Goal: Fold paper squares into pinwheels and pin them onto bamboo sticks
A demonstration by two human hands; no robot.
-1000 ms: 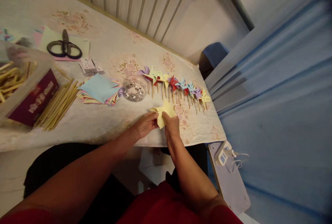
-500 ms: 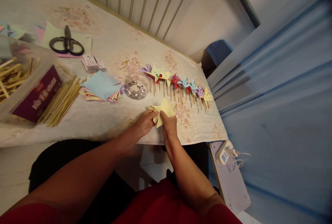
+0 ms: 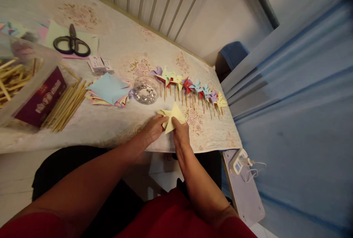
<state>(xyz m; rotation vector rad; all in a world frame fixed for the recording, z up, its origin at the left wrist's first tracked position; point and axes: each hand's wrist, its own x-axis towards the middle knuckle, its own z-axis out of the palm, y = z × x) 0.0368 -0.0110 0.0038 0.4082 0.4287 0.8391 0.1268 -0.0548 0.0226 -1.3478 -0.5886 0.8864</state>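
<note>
Between my hands is a pale yellow paper pinwheel, with pointed blades showing, just above the table's front edge. My left hand pinches its left side between thumb and fingers. On the right side, my right hand grips it with the thumb pressed near the middle. The fingers under the paper are hidden. Beyond my hands stands a round clear container of small shiny pins. To its right, a row of finished pinwheels on sticks lies in several colours.
A stack of coloured paper squares lies left of the container. Farther left are small boxes, dark-handled scissors, a bundle of sticks and a plastic tub of sticks. A power strip rests on a low stool at right.
The grip on the yellow paper looks nearly the same; the paper's lower point has shifted slightly left. The view has moved a little.
</note>
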